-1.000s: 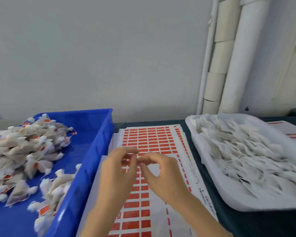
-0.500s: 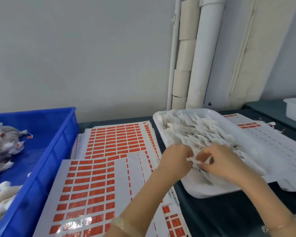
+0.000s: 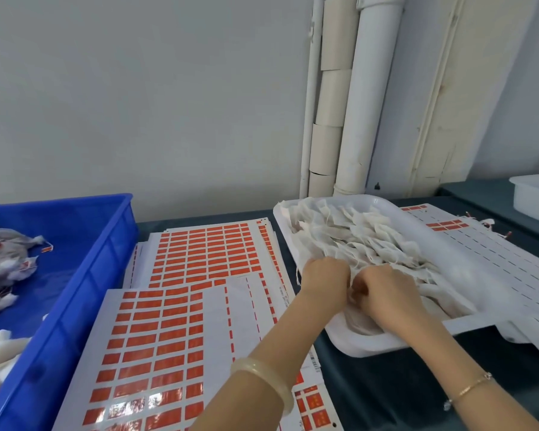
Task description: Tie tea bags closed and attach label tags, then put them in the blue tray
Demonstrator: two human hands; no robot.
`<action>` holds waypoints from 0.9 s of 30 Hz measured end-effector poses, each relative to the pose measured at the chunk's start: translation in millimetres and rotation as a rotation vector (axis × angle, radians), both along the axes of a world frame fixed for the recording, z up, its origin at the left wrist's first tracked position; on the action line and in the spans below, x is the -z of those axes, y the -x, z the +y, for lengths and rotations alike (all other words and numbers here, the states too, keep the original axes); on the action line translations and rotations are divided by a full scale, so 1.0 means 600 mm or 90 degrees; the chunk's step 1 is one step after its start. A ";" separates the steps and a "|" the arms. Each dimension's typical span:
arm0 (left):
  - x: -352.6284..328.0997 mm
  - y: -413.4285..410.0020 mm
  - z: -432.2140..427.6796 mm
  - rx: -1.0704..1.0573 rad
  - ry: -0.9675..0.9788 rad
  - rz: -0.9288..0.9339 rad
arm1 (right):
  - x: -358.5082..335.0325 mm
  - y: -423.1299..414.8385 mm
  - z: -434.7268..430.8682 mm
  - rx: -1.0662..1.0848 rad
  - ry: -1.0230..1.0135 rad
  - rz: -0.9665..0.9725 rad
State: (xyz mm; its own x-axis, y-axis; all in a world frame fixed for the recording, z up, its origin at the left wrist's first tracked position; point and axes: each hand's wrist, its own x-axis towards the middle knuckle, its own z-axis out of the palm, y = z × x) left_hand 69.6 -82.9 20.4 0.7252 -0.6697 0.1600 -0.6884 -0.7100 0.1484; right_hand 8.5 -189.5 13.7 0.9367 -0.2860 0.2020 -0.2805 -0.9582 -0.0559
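Observation:
A white tray (image 3: 371,345) at centre right holds a heap of untied white tea bags (image 3: 364,241). My left hand (image 3: 325,279) and my right hand (image 3: 383,289) meet knuckle to knuckle over the tray's near left part, fingers curled into the heap around a tea bag that is mostly hidden between them. Sheets of red label tags (image 3: 206,253) lie on the dark table between the two trays. The blue tray (image 3: 84,275) at the left holds several finished tagged tea bags (image 3: 3,259).
A used label sheet (image 3: 486,262) with a few red tags lies to the right of the white tray. A white container (image 3: 535,197) stands at the far right. White pipes (image 3: 364,98) run up the wall behind. Bracelets circle both wrists.
The view swung right from the label sheets to the white tray. Both hands moved from over the labels into the tea bag heap and have closed together on a bag.

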 end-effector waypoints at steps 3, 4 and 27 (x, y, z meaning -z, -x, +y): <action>-0.007 -0.004 0.020 0.008 0.132 0.025 | -0.012 0.011 -0.009 -0.012 -0.100 -0.056; -0.012 -0.005 0.027 0.015 0.178 0.024 | -0.017 0.013 -0.010 -0.020 -0.151 -0.078; 0.108 0.004 0.355 -0.133 0.828 0.479 | 0.082 -0.053 0.290 -0.215 -0.679 -0.260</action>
State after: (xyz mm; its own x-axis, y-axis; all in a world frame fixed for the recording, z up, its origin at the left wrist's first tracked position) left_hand 67.4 129.9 -44.4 0.9661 -0.2372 0.1016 -0.0758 0.1153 0.9904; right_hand 40.2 -15.7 -35.5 0.9187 -0.2421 0.3121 0.2003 -0.3954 -0.8964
